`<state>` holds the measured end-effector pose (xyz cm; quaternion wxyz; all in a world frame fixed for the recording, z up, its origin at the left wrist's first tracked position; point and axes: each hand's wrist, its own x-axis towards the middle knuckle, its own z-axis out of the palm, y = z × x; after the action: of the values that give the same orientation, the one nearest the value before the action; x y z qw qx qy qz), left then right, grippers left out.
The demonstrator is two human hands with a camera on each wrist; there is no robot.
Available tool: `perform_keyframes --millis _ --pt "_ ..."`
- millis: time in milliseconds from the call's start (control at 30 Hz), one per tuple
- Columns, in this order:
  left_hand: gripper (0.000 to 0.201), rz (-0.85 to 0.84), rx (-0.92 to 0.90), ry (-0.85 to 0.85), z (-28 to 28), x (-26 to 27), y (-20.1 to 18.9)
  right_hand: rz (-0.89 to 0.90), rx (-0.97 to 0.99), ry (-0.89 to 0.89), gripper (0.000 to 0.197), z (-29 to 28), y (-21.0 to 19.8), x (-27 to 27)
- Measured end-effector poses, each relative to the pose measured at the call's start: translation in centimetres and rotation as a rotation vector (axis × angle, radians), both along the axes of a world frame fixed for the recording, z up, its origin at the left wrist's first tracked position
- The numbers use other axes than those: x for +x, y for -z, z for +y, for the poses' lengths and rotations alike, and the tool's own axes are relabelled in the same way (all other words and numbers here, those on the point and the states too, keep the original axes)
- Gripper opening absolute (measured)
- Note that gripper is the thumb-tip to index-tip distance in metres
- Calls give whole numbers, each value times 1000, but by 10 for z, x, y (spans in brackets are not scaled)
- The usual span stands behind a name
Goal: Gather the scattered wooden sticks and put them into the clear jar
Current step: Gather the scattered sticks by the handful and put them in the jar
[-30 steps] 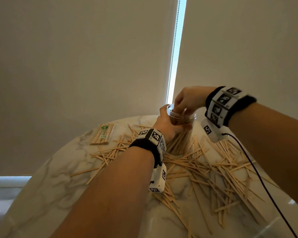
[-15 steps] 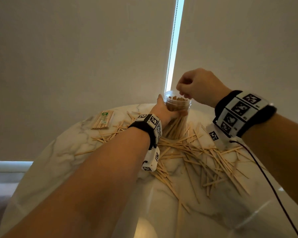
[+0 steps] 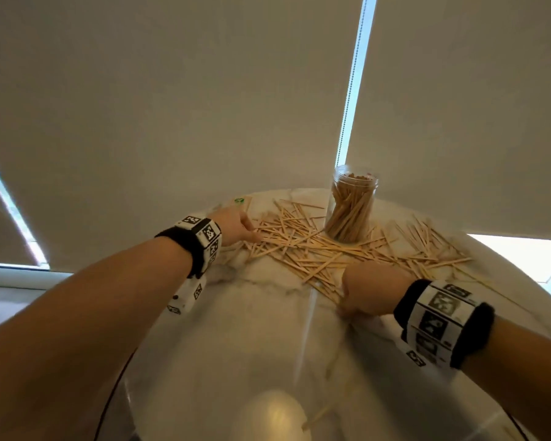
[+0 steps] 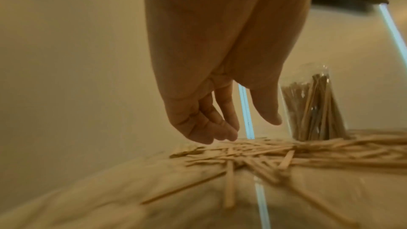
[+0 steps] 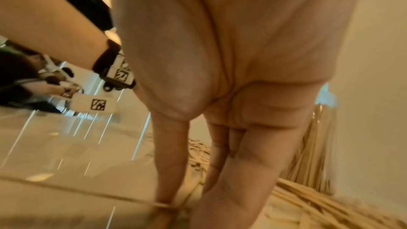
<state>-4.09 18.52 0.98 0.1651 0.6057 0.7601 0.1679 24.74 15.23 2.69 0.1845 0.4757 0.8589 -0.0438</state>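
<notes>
The clear jar (image 3: 352, 205) stands upright at the back of the marble table (image 3: 236, 329), packed with sticks, and neither hand touches it. Scattered wooden sticks (image 3: 303, 249) lie around its base. My left hand (image 3: 255, 233) hovers over the left end of the pile. In the left wrist view the left hand (image 4: 251, 129) hangs just above the sticks (image 4: 253, 152) with relaxed fingers, holding nothing, and the jar (image 4: 312, 107) is to its right. My right hand (image 3: 347, 308) is down at the pile's near edge. The right hand (image 5: 187, 210) has straight fingers touching the table among sticks (image 5: 308, 203).
A wrapped packet of sticks with a green label (image 3: 239, 200) lies at the back left, partly behind my left hand. More sticks (image 3: 427, 246) spread to the right of the jar. Window blinds (image 3: 172, 106) hang close behind the table. A cable runs from the right wristband.
Both hands have left the jar. The left hand moved left over the sticks, and the right hand dropped from the jar's mouth to the table at the near edge of the pile.
</notes>
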Motion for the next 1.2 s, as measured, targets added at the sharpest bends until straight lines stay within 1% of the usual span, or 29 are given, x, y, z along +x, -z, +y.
perform_keyframes --millis 67,167,233,333,400,500,567,600,667,767,833,867,933,1000,1133,1167,1200 --pt "49 52 -61 -50 -14 -11 3 6 -7 25 27 -4 -2 -2" --pt "73 160 -117 -128 -21 -10 11 -25 22 45 34 -10 -6 -3" --pt "87 233 -158 -170 -19 -2 18 -18 37 76 32 -12 -4 -2" --pt "93 316 -180 -184 -16 18 22 26 43 120 29 -11 5 -2" --pt "102 324 -189 -202 -12 31 20 32 44 129 28 -9 13 0" --pt "125 282 -218 -265 3 38 17 68 61 119 31 -7 18 3" --pt "132 307 -263 -210 12 43 18 86 42 118 31 -5 18 6" --pt "129 313 -285 -160 16 45 19 102 16 123 30 -3 17 7" --pt "111 322 -288 -87 22 55 20 140 -37 145 26 2 17 11" --pt "85 383 -248 -14 22 74 19 163 -76 180 13 9 17 17" --pt "69 417 -234 18 20 85 21 146 -82 196 15 14 16 19" --pt "68 435 -241 9 17 89 23 139 -82 205 18 15 15 20" --pt "72 488 -246 -23 9 96 24 151 -85 232 23 19 12 23" --pt "71 507 -249 -13 -2 100 23 190 -95 257 21 22 10 27" --pt "62 408 -217 30 -24 108 21 252 -74 274 16 17 5 30" --pt "63 381 -206 32 -30 111 21 261 -63 273 15 15 3 30" --pt "68 356 -205 39 -36 113 23 265 -51 273 15 14 2 29"
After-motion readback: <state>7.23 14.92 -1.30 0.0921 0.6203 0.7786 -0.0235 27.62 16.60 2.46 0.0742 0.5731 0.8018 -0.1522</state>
